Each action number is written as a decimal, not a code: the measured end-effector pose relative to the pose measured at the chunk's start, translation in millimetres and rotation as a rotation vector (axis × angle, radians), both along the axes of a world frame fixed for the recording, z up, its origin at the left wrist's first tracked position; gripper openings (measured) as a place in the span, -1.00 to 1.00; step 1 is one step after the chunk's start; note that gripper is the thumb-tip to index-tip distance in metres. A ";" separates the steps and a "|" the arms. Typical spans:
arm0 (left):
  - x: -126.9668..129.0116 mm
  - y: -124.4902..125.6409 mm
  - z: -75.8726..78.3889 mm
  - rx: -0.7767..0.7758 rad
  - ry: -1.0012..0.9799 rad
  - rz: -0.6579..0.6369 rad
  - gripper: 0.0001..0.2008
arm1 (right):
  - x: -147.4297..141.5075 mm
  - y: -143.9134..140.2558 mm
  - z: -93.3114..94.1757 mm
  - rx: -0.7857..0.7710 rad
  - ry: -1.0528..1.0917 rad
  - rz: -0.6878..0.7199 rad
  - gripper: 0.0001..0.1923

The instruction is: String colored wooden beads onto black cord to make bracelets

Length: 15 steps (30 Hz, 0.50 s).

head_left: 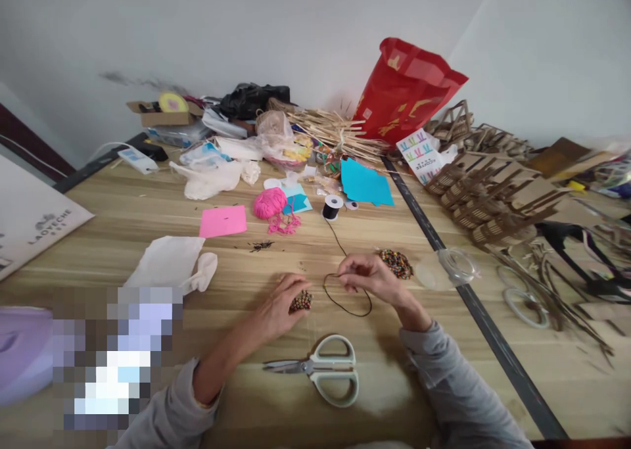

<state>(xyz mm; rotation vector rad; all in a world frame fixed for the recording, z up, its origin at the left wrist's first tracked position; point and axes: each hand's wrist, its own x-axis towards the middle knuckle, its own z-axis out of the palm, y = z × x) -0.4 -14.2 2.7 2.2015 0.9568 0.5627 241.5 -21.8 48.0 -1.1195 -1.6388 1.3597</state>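
Note:
My right hand pinches a thin black cord that hangs in a loop onto the table. A small yellowish bead appears to sit on the loop's left side. The cord runs back to a black spool. My left hand rests on the table, its fingers and thumb apart around a small pile of multicoloured beads. Whether a bead is between those fingertips is not visible. Scissors with pale handles lie in front of both hands. More multicoloured beads lie beside my right wrist.
Pink yarn, a pink card and blue sheets lie farther back. A tall red bag stands behind. Brown woven baskets crowd the right side. White plastic and a pixelated object are at left.

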 end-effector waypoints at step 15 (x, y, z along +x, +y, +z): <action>-15.2 7.0 -2.3 -0.092 0.112 0.102 -0.57 | -44.0 -13.4 -62.7 0.570 -0.372 -0.032 -0.82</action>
